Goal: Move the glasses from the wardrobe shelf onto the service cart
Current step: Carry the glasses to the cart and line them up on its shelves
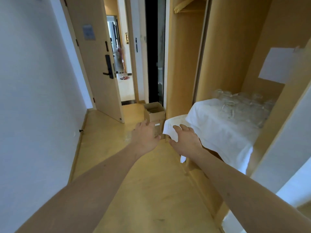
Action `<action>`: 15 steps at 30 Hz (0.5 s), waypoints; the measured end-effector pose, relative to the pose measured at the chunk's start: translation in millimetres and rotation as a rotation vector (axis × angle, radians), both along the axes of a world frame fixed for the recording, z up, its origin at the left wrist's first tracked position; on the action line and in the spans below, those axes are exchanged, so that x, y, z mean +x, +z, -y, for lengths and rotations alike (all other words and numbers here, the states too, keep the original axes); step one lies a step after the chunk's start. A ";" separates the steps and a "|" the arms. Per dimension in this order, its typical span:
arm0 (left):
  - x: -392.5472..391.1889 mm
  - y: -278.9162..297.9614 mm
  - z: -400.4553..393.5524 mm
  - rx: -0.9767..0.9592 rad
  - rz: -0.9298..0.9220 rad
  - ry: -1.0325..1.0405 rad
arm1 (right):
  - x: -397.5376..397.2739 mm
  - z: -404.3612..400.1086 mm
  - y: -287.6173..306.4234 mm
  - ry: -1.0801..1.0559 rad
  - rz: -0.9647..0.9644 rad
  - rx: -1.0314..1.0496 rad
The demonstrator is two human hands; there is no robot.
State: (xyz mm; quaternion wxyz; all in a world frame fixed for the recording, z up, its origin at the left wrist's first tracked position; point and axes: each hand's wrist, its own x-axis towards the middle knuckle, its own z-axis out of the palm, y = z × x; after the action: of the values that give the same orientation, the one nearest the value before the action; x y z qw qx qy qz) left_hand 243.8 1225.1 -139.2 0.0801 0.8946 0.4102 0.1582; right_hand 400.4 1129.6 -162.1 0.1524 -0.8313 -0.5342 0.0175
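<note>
Both my hands out in front, holding nothing, glasses on the shelf.

My left hand (146,135) and right hand (185,140) hang in the air with fingers loosely spread, the right just before a corner of the white cloth (217,125). The glasses (242,105) stand clustered on that cloth, at the back of the wardrobe shelf (262,135). A cardboard box (155,112) sits on the floor beyond.
</note>
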 end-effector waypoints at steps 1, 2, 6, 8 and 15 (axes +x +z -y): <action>6.4 3.4 -19.4 -0.007 0.002 -0.024 | 3.8 -16.6 0.8 -0.030 0.000 -0.004; 10.8 5.7 -28.6 -0.013 0.006 -0.039 | 6.9 -24.0 1.1 -0.044 0.005 -0.011; 34.4 6.4 -68.8 -0.038 0.024 -0.118 | 23.9 -53.7 -0.6 -0.104 0.012 -0.032; 53.3 2.5 -88.4 -0.044 0.008 -0.142 | 37.2 -63.5 -1.8 -0.143 0.000 -0.035; 153.5 -6.2 -133.8 -0.023 0.001 -0.265 | 121.4 -92.9 -5.5 -0.281 -0.013 -0.042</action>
State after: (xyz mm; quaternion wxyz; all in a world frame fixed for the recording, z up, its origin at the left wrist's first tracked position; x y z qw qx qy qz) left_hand 397.3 1358.9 -145.4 0.1109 0.9399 0.2901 0.1421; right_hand 521.8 1222.4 -167.7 0.1394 -0.9007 -0.4112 0.0124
